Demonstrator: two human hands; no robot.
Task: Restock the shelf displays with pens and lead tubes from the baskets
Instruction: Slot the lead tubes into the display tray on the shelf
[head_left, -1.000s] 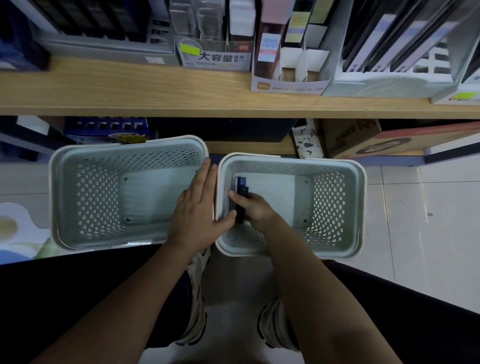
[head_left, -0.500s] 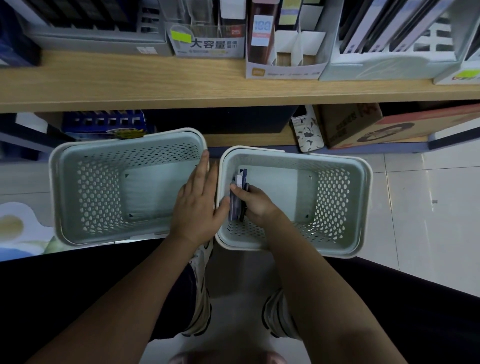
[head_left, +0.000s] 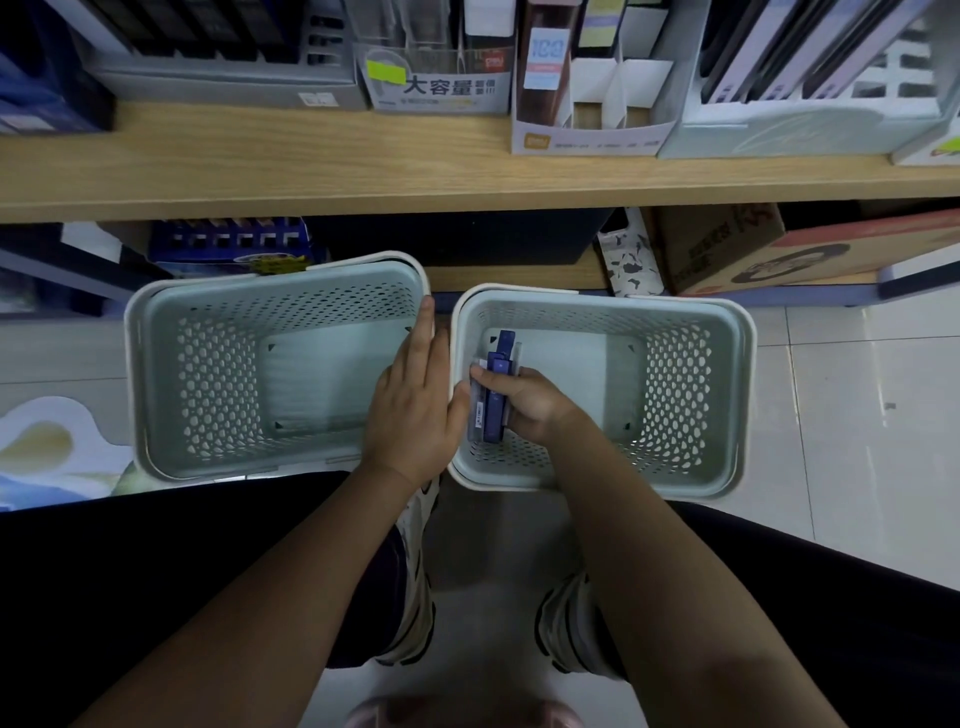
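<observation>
In the right basket: dark blue lead tubes (head_left: 494, 387) lay bunched against its left wall.
Right hand (head_left: 530, 402): fingers curled, clamped round the tubes.
Left hand (head_left: 415, 405): flat, fingers straight, between the left basket (head_left: 150, 364) and the right basket (head_left: 727, 405).
Above: wooden shelf (head_left: 260, 161) with display boxes.

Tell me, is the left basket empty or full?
Empty: the left basket shows only its bare floor; the left hand rests on its rim.
</observation>
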